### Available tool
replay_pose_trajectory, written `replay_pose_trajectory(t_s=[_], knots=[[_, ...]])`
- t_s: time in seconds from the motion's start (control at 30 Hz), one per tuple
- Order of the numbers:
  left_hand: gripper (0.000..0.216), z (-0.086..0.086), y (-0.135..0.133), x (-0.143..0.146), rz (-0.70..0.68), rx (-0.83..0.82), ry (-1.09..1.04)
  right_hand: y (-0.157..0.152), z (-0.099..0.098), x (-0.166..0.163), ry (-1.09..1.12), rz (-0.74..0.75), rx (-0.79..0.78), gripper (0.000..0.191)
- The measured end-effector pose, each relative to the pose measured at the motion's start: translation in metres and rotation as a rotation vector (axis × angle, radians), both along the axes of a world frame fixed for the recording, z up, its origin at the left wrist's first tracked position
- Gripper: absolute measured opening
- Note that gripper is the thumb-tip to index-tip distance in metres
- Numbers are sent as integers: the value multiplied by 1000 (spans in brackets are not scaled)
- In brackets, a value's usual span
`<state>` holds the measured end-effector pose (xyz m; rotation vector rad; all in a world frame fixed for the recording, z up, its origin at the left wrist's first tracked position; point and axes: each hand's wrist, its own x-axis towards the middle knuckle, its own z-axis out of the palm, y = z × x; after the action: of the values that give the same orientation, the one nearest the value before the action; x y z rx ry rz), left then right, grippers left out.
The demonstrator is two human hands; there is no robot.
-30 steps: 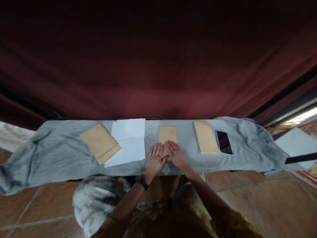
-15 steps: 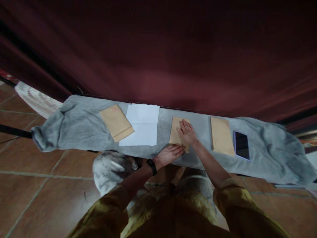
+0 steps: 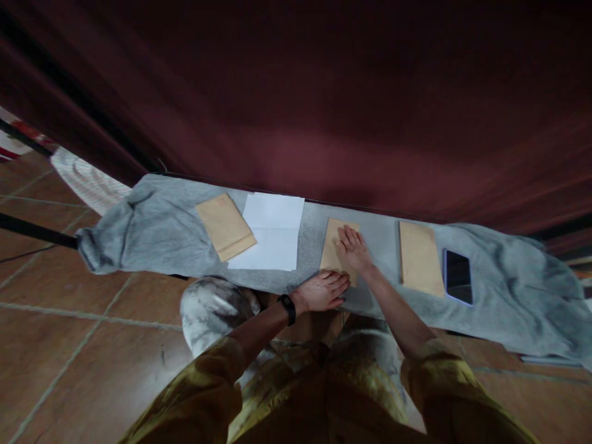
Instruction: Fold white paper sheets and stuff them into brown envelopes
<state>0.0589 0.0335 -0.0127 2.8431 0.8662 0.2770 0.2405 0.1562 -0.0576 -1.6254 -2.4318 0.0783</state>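
Note:
A brown paper envelope (image 3: 330, 243) lies on the grey cloth in front of me, partly hidden under both hands. My left hand (image 3: 322, 290) rests flat across its near end, fingers stretched to the right, a dark band on the wrist. Higher up on the same envelope, my right hand (image 3: 354, 250) lies flat with its fingers extended. Neither hand grips anything. To the left are white paper sheets (image 3: 275, 231) with a crease across them. Other brown envelopes (image 3: 224, 225) overlap the sheets' left edge.
At the right a stack of brown envelopes (image 3: 420, 256) lies beside a phone (image 3: 459, 277) with a purple case. Grey cloth (image 3: 161, 228) covers the narrow bench, rumpled at both ends. A dark red curtain (image 3: 296, 154) hangs directly behind it. Tiled floor (image 3: 92, 370) shows below.
The whole view has shifted slightly, so the bench appears a little further right. Both hands stay flat on the envelope, the left one slid slightly toward its near edge.

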Motion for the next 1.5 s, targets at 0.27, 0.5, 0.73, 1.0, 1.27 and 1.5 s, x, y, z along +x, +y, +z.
replay_pose_trajectory(t_s=[0.27, 0.5, 0.73, 1.0, 1.27, 1.5], knots=[[49, -3, 2, 1, 7, 19, 36, -56, 6, 11, 30, 179, -71, 56], [38, -8, 2, 0, -8, 17, 57, -101, 6, 12, 81, 218, -74, 52], [47, -11, 6, -1, 14, 35, 6, -71, 7, 18, 43, 180, 14, 48], [53, -11, 8, -3, -5, 60, 14, -10, 1, 7, 28, -119, 88, 55], [51, -12, 8, -4, 3, 61, 13, -7, -6, -4, 58, -253, 130, 59], [49, -16, 7, -3, 29, 52, -13, -44, -5, 4, 22, -150, 141, 56]])
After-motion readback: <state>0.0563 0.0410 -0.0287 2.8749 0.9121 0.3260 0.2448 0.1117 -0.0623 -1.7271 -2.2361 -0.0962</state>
